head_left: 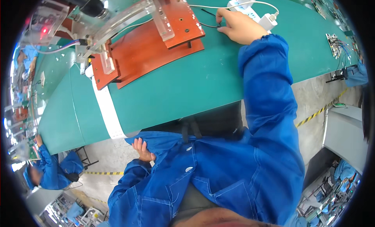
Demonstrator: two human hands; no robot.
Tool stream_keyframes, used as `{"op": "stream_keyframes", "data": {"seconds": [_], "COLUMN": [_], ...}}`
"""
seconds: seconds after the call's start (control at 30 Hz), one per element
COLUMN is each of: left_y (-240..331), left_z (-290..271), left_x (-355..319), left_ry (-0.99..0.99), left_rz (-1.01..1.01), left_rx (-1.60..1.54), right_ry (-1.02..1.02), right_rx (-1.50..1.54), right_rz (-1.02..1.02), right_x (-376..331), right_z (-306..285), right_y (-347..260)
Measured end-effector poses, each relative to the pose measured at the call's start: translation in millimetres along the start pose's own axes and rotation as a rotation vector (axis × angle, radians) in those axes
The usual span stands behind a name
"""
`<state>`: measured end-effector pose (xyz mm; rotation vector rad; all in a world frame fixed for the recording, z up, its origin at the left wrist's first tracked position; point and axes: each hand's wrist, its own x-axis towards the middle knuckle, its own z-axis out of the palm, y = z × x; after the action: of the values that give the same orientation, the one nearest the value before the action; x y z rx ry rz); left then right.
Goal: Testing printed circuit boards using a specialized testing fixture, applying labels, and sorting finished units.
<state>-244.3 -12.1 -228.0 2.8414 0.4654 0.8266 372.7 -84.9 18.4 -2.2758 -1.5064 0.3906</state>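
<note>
the right hand (244, 25) is positioned over the desk (168, 100), well in from the near edge, to the right of the red stand (152, 57). its thumb and forefinger are nearly closed, with a thin black cable (211, 26) pinched between the tips; the remaining fingers are folded. the black cable lies between the right edge of the red stand and the hand. the left hand (143, 149) is below the near edge of the desk, fingers half curled at the hem of the blue jacket (230, 164); whether it grips the cloth cannot be told. the white power strip (240, 6), beyond the right hand toward the far edge, carries white plug-in units; a white adapter (267, 22) just beside it is joined to a white cable (250, 3). at the far left of the red stand, a clear housing (47, 24) encloses a lit red lamp (44, 31); its other contents are too blurred to identify. a black cylindrical tool (93, 7) is mounted above the stand on a clear plastic frame (125, 22). a white strip (107, 109) extends from the stand to the near edge. a circuit board (333, 45) with attached wires lies toward the right edge.
</note>
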Motion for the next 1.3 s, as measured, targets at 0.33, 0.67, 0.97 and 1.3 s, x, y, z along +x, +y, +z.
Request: {"op": "stream_keyframes", "data": {"seconds": [0.33,0.67,0.97,1.3], "left_y": [-5,-3,-3,-3], "left_z": [4,-3,1,2], "left_x": [-11,-11,-15,-3], "left_ry": [0.036,-0.003,0.019,0.04], "left_rz": [0.003,-0.003,-0.015,0.027], "left_rx": [-0.008,0.026,0.012,0.008], "right_ry": [-0.026,0.122,0.106,0.287], "right_rx": [-0.128,-0.005,0.283,0.106], "right_rz": [0.112,-0.029,-0.172,-0.314], "right_x": [-2,-13,0,14], "right_z": [-1,-23,-10,6], "right_y": [6,-14,-15,-1]}}
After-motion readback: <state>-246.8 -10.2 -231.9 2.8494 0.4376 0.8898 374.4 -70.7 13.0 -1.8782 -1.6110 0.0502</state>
